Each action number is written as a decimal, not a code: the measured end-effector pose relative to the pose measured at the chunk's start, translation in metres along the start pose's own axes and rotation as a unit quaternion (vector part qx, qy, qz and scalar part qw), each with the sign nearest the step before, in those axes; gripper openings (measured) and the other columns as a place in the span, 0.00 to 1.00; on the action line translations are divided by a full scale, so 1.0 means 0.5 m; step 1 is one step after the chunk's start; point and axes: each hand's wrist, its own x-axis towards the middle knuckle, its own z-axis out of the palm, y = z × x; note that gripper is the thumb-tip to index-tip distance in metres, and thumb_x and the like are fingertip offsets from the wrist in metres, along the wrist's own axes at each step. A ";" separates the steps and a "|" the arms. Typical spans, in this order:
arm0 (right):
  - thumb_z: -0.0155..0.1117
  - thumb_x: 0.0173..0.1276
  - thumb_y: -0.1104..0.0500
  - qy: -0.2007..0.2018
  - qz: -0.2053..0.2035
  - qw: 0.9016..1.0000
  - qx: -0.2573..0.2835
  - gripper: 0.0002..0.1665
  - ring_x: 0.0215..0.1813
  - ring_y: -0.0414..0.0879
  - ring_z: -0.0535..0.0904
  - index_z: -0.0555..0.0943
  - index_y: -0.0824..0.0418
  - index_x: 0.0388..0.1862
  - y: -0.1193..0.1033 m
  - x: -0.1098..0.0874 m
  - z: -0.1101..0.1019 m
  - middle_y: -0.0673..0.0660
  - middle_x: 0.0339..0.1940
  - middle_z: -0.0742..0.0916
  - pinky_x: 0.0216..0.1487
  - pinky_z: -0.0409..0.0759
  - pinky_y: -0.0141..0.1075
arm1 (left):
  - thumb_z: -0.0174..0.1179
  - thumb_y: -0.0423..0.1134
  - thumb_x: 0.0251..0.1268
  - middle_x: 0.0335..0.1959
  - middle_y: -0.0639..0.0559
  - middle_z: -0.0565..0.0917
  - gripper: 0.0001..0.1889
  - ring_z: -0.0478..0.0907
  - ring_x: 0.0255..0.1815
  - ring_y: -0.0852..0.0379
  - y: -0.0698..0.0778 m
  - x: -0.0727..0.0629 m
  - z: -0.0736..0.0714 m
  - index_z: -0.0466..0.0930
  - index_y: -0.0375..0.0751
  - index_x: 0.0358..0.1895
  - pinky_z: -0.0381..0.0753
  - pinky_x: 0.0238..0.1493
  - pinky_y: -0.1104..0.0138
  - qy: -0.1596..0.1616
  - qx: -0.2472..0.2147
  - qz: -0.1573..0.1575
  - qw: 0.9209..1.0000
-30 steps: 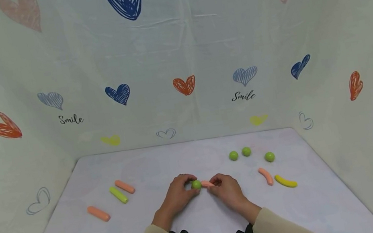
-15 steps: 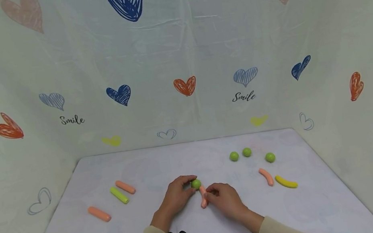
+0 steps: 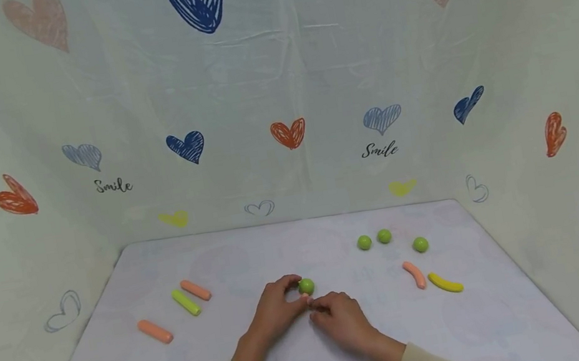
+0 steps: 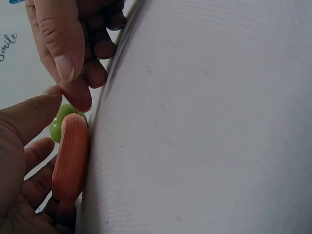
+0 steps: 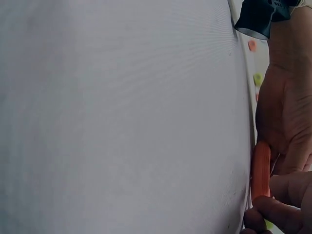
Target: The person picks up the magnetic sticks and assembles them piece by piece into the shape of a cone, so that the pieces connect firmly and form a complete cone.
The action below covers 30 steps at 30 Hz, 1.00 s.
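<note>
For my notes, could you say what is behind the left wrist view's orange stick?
Parts of a green ball and the left hand's fingers; the orange stick covers the rest.

A white table (image 3: 244, 251) is backed and flanked by a pale curtain (image 3: 318, 75), on which sketched hearts (image 3: 289, 134) in blue, red, pink and yellow are printed, along with the word "Smile" (image 3: 379, 150) in black script. On the table's left side, two orange sticks (image 3: 155, 331) are laid slantwise, and a lime-green stick (image 3: 186, 302) is set between them, closer to the farther one. Toward the table's far right, three green balls (image 3: 364, 242) are loosely grouped. On the table's right side, a curved pinkish stick (image 3: 414, 275) and a curved yellow stick (image 3: 445, 282) are placed near each other.
</note>
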 end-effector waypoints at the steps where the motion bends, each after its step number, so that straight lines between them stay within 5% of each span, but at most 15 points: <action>1: 0.70 0.71 0.54 -0.003 -0.001 1.000 0.001 0.18 0.50 0.50 0.83 0.90 0.60 0.55 0.002 -0.001 -0.002 0.51 0.46 0.91 0.51 0.78 0.48 | 0.73 0.50 0.66 0.57 0.49 0.87 0.23 0.79 0.62 0.46 -0.001 0.000 0.001 0.84 0.45 0.60 0.76 0.66 0.46 -0.002 0.006 0.003 1.000; 7: 0.68 0.74 0.53 -0.031 0.020 0.999 0.019 0.17 0.52 0.45 0.82 0.88 0.57 0.57 0.025 -0.010 -0.026 0.50 0.50 0.88 0.51 0.80 0.42 | 0.74 0.46 0.65 0.52 0.51 0.87 0.20 0.78 0.58 0.49 -0.001 0.001 0.002 0.86 0.44 0.57 0.78 0.62 0.48 -0.010 0.039 0.011 0.999; 11: 0.69 0.74 0.52 -0.014 0.045 0.999 0.022 0.17 0.52 0.42 0.82 0.87 0.56 0.57 0.049 -0.015 -0.052 0.49 0.50 0.88 0.52 0.82 0.41 | 0.74 0.44 0.65 0.46 0.54 0.87 0.13 0.78 0.54 0.51 -0.002 0.000 0.001 0.89 0.46 0.50 0.80 0.58 0.51 -0.003 0.049 0.004 0.999; 19: 0.74 0.71 0.57 0.101 0.108 0.989 0.005 0.15 0.50 0.42 0.83 0.88 0.55 0.55 0.108 -0.027 -0.116 0.50 0.48 0.88 0.46 0.83 0.33 | 0.76 0.44 0.63 0.41 0.58 0.87 0.07 0.76 0.49 0.55 -0.013 0.001 -0.009 0.92 0.52 0.41 0.78 0.49 0.58 0.015 0.066 0.002 0.998; 30: 0.69 0.74 0.60 0.247 0.152 0.957 -0.021 0.24 0.63 0.64 0.78 0.81 0.66 0.66 0.160 -0.065 -0.207 0.70 0.62 0.83 0.63 0.75 0.58 | 0.75 0.44 0.63 0.41 0.57 0.86 0.08 0.76 0.50 0.55 -0.024 0.000 -0.016 0.91 0.50 0.43 0.76 0.47 0.61 0.005 0.052 0.007 0.999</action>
